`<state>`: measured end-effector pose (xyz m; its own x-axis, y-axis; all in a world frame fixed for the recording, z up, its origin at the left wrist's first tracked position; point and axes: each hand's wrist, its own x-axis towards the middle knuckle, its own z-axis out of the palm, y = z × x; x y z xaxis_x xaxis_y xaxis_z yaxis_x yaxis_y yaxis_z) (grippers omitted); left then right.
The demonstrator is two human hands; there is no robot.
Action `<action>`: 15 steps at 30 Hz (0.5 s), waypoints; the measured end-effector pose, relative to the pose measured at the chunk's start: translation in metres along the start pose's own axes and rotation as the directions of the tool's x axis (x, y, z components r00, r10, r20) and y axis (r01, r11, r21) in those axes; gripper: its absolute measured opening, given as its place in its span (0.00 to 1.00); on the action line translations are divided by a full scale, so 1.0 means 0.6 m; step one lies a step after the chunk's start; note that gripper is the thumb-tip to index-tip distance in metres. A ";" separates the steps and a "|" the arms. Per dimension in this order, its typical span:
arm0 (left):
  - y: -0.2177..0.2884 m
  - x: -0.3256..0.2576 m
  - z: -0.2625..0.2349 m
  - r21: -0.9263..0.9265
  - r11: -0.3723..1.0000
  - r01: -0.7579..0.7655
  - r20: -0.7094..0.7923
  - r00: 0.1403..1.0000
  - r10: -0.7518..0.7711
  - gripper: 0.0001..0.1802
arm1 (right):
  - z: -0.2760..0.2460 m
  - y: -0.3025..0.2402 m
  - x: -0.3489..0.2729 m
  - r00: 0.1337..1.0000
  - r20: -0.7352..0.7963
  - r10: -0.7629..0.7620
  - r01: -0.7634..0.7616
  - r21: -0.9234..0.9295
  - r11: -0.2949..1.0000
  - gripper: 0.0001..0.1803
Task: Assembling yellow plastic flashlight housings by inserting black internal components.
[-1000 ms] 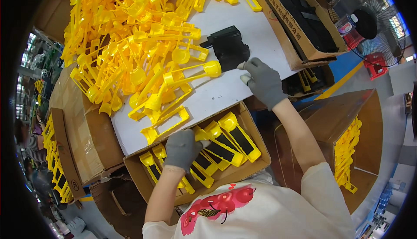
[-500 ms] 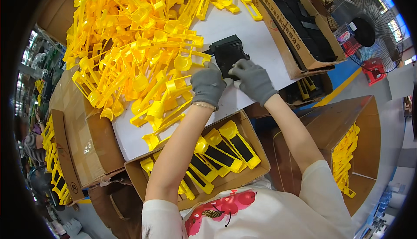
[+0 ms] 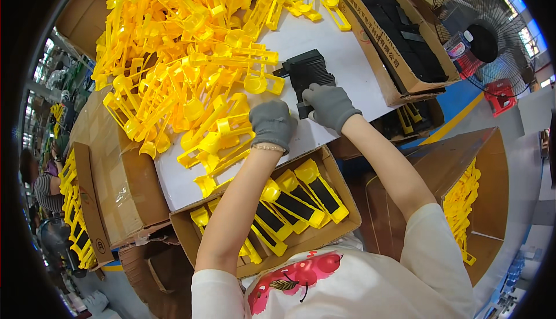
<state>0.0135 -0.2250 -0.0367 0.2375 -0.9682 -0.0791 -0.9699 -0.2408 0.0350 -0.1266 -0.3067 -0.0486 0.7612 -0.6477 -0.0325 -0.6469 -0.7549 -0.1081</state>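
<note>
Near the middle of a white table [image 3: 362,70], two grey-gloved hands work side by side. The right hand [image 3: 333,107] is partly curled, fingertips at the near end of a stack of thin black pieces [image 3: 311,71] lying on the tabletop; whether it grips one cannot be told. Just left of it, the left hand [image 3: 271,123] is bent with its back upward, next to the yellow parts; its fingertips are hidden, so any hold cannot be told. Left and far, a large loose heap of yellow parts [image 3: 185,46] covers much of the table. Closer to the person, below the left hand, an open cardboard box [image 3: 315,243] contains a row of yellow holders [image 3: 321,194] fitted with black strips. At the table's far right, a long open carton [image 3: 379,70] is filled with black pieces [image 3: 388,23]. Farther out to the right, a big open box [image 3: 491,197] holds more yellow pieces [image 3: 460,209]. On the left side stands a brown taped carton [image 3: 116,174], and at far right, a black fan [image 3: 482,38].
</note>
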 end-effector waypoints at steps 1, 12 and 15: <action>-0.004 -0.011 0.001 0.004 1.000 0.008 -0.004 1.000 -0.008 0.21 | -0.006 -0.007 0.003 1.000 0.019 0.002 -0.002 0.004 1.000 0.14; -0.108 -0.294 -0.141 -0.600 0.798 -0.050 -0.381 0.896 -0.230 0.27 | -0.111 -0.050 -0.155 0.932 -0.286 0.224 0.087 0.774 0.627 0.08; -0.097 -0.321 -0.127 -0.991 0.076 0.109 0.071 0.920 -0.385 0.18 | -0.134 -0.088 -0.213 0.955 -0.096 0.282 -0.005 0.941 0.338 0.07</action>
<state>0.0285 -0.0300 0.0526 0.5878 -0.7936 -0.1575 0.0047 -0.1913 0.9815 -0.1934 -0.1921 0.0411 0.5402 -0.8408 0.0344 -0.1795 -0.1552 -0.9714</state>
